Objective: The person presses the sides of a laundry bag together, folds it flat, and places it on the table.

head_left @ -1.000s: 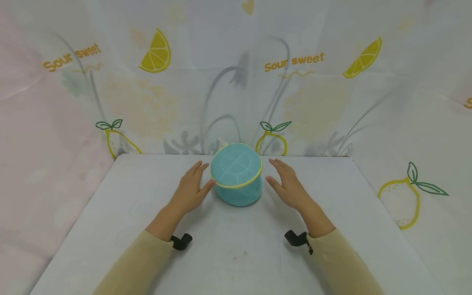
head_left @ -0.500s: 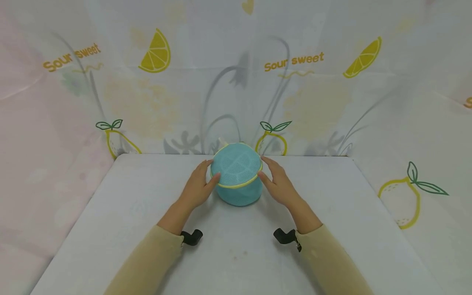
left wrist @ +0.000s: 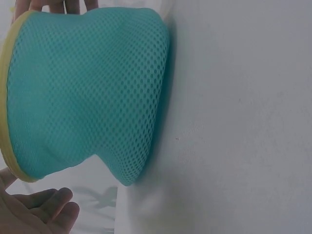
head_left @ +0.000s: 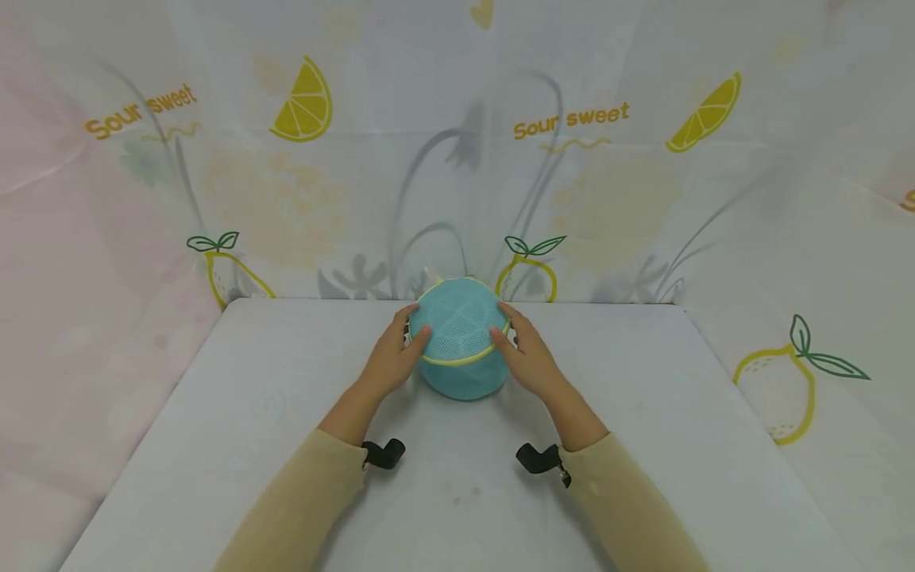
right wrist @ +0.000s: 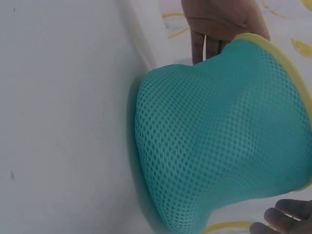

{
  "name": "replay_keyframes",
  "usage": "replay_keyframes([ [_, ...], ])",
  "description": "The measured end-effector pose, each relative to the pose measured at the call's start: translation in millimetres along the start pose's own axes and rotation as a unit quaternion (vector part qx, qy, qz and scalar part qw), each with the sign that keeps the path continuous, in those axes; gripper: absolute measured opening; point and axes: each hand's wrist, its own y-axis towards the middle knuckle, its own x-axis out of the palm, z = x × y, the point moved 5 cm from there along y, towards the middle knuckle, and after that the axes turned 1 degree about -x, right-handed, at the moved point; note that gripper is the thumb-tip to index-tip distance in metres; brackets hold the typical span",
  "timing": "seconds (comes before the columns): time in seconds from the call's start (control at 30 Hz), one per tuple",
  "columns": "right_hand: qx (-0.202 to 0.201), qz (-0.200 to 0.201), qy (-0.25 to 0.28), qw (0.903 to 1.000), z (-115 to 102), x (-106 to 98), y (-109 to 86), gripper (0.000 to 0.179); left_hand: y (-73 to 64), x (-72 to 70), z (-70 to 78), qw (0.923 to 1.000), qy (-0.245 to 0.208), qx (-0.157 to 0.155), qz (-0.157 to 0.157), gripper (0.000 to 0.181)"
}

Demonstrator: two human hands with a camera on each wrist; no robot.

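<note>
A teal mesh laundry bag (head_left: 461,322) with yellow piping round its upper rim stands on the white table, its round lid tilted toward the head camera. My left hand (head_left: 388,355) grips the left side of the rim, thumb on the lid. On the opposite side my right hand (head_left: 532,359) holds the rim in the same way. The left wrist view shows the bag's soft, dented mesh wall (left wrist: 87,87), with the left fingers (left wrist: 51,207) partly curled beside it. In the right wrist view the right fingers (right wrist: 282,219) lie near the rim, partly out of frame.
The white table (head_left: 236,413) ends just behind the bag. A cloth backdrop (head_left: 429,183) printed with lemons rises along its back and sides. Black wrist mounts (head_left: 386,454) sit at both cuffs.
Both hands have come inward from either side of the bag and now hold its rim, thumbs on the lid. The bag stays in the same spot on the table.
</note>
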Motion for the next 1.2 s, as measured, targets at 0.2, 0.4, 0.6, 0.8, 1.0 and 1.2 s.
replay_keyframes([
  [0.2,0.026,-0.002,0.030,0.9992,-0.2,4.7,3.5,0.063,2.9,5.8,-2.9,0.9993,-0.025,-0.027,-0.010,0.071],
  [0.4,0.044,-0.005,0.042,0.9981,-0.1,9.0,4.4,0.064,1.9,10.9,0.2,0.9982,-0.034,-0.047,-0.013,0.071],
  [0.6,0.060,-0.004,0.028,0.9978,0.6,11.3,3.1,0.065,-1.0,13.8,2.6,0.9981,-0.043,-0.043,-0.008,0.069],
  [0.8,0.058,-0.003,0.020,0.9981,0.0,12.7,1.1,0.066,-4.3,17.7,4.7,0.9981,-0.050,-0.037,-0.004,0.070],
  [1.0,0.058,-0.005,0.025,0.9980,-2.3,11.4,-2.9,0.065,-10.5,19.5,13.3,0.9981,-0.057,-0.022,0.007,0.069],
  [1.2,0.055,-0.004,0.034,0.9979,-7.0,8.1,-6.7,0.065,-16.2,20.1,19.9,0.9975,-0.069,-0.008,0.016,0.068],
])
